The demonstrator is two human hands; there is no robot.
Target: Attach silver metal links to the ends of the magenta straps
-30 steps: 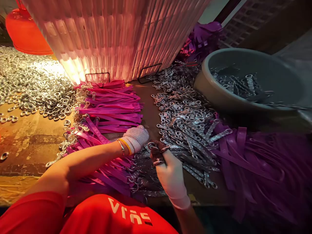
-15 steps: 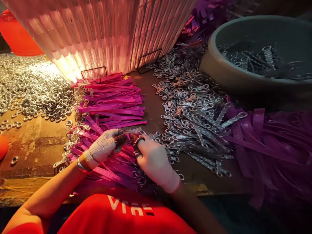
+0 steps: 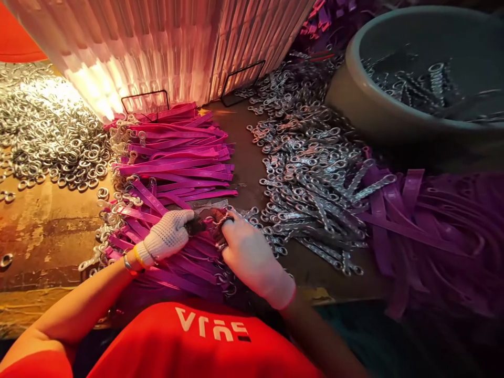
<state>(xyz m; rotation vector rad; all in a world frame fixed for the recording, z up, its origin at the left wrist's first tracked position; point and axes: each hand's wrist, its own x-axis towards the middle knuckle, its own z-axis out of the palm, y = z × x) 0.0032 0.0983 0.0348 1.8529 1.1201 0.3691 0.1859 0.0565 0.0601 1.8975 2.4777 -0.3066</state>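
My left hand [image 3: 167,239], in a white dotted glove with dark fingertips, is closed in a pinch. Close beside it, my right hand [image 3: 252,257], also gloved, has its fingers curled together. A bit of purple strap [image 3: 209,222] shows between the two sets of fingertips; most of it is hidden by the fingers. Under and behind the hands lies a layered row of purple straps [image 3: 185,170] with metal links at their left ends. To the right of my right hand spreads a heap of twisted metal links with ring ends [image 3: 315,194].
Loose metal rings [image 3: 66,142] are heaped at the left under bright light. A ribbed translucent panel [image 3: 157,47] with wire stands rises behind the straps. At right are a large grey basin [image 3: 354,68] holding metal links and a pile of purple straps [image 3: 444,236].
The camera view has shifted slightly, so the ring heap and panel sit farther left and higher. Both hands stay close together, fingers still closed, with only small fingertip movement.
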